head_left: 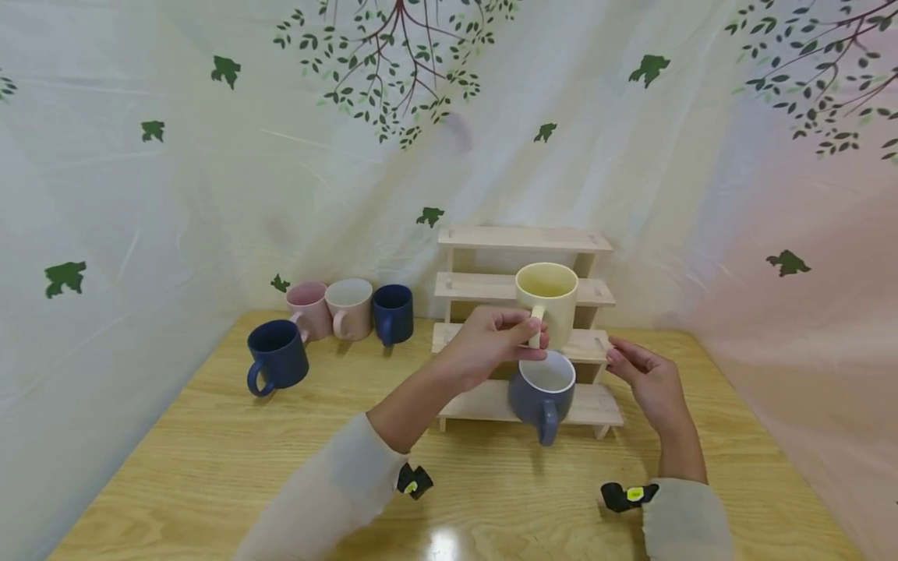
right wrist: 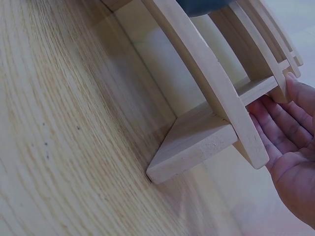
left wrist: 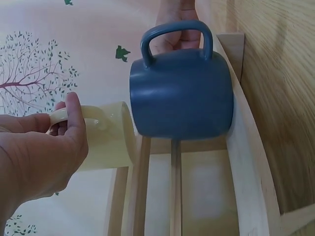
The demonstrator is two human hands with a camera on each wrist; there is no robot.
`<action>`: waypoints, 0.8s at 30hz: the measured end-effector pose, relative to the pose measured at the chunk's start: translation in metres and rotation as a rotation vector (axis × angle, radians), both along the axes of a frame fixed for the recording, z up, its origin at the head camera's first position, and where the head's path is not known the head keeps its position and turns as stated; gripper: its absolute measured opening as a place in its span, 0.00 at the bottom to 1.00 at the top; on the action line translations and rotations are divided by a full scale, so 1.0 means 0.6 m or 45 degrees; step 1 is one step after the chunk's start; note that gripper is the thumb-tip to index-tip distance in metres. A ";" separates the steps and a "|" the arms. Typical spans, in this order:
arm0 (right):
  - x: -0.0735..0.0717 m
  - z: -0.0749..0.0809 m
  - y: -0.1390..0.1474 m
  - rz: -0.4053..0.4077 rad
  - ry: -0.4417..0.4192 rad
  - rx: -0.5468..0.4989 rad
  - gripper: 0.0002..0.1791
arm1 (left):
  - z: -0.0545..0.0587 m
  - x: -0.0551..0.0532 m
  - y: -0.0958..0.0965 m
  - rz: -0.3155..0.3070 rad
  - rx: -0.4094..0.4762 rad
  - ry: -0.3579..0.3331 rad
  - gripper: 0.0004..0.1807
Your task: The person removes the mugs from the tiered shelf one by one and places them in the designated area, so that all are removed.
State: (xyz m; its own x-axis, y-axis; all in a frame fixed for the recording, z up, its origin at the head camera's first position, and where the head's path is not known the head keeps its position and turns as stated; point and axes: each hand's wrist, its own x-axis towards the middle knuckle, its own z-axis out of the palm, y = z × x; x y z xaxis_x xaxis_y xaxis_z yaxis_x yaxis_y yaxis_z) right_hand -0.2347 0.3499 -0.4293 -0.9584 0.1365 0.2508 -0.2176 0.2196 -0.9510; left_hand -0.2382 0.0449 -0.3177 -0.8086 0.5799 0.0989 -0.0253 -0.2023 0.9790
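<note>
My left hand (head_left: 491,343) grips a pale yellow mug (head_left: 557,308) by its handle, holding it upright in front of the tiered wooden shelf (head_left: 477,401). In the left wrist view, fingers curl through the handle of the yellow mug (left wrist: 108,142). Below it, a grey-blue mug (head_left: 533,397) with a white inside stands on the lowest tier, handle towards me. At the shelf's right side, my right hand (head_left: 652,382) pinches the end of a tier. The right wrist view has the thumb at that board's end and the other fingers beneath.
On the table's left stand a pink mug (head_left: 312,312), a white-lined pale mug (head_left: 354,312) and a dark blue mug (head_left: 394,315) in a row. Another dark blue mug (head_left: 281,358) is nearer me. A printed curtain (head_left: 337,210) hangs behind the wooden table (head_left: 210,483).
</note>
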 end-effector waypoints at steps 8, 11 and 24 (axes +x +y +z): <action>0.000 0.000 0.001 -0.027 -0.030 0.052 0.31 | 0.003 0.005 -0.042 0.013 -0.051 0.032 0.13; 0.000 0.001 0.000 -0.033 -0.031 0.069 0.31 | 0.003 0.007 -0.058 0.027 -0.054 0.041 0.13; 0.000 0.001 0.001 -0.036 -0.048 0.086 0.32 | -0.009 0.007 -0.144 0.093 -0.115 0.111 0.14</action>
State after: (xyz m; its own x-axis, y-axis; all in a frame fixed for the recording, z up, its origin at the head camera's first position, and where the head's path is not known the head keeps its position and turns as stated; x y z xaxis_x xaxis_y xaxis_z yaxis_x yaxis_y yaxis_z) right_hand -0.2347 0.3505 -0.4287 -0.9634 0.1476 0.2240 -0.1745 0.2892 -0.9412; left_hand -0.2340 -0.0412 -0.3231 -0.8397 0.5295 0.1208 0.0722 -0.1117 0.9911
